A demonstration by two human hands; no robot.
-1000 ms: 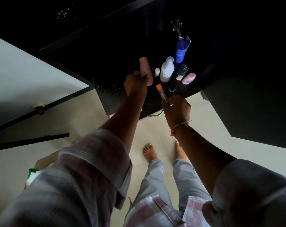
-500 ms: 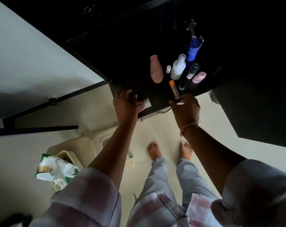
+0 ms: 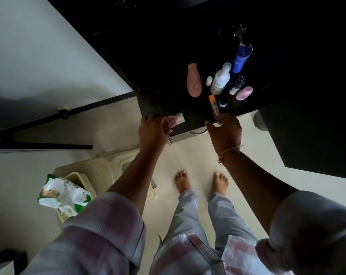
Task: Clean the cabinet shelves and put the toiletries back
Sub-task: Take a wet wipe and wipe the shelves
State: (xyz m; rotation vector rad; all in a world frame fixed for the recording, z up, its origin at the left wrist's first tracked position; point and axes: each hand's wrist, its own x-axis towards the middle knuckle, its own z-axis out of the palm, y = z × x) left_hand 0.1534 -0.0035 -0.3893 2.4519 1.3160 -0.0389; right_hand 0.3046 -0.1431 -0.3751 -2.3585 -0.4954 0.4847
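Observation:
A dark cabinet shelf point(image 3: 190, 114) holds a pink bottle point(image 3: 194, 81), a white bottle point(image 3: 220, 80), a blue bottle point(image 3: 240, 58), a pink lidded jar point(image 3: 244, 93) and small dark bottles. My left hand point(image 3: 154, 132) is at the shelf's front edge, fingers closed over the left part of a small pink and white tube point(image 3: 175, 121). My right hand point(image 3: 225, 132) grips the near end of a thin orange-capped tube point(image 3: 213, 105), which leans left just in front of the bottles. The thumb is spread to the left.
A metal handle point(image 3: 197, 132) sticks out below the shelf edge. On the floor at left a cream plastic stool point(image 3: 106, 165) carries a green and white wipes packet point(image 3: 64, 193). My bare feet point(image 3: 183, 180) stand on pale tiles. Dark cabinet panels rise on the right.
My left hand let go of the pink bottle, which now stands on the shelf, and dropped to the pink and white tube at the front edge. The right hand lowered the orange-capped tube.

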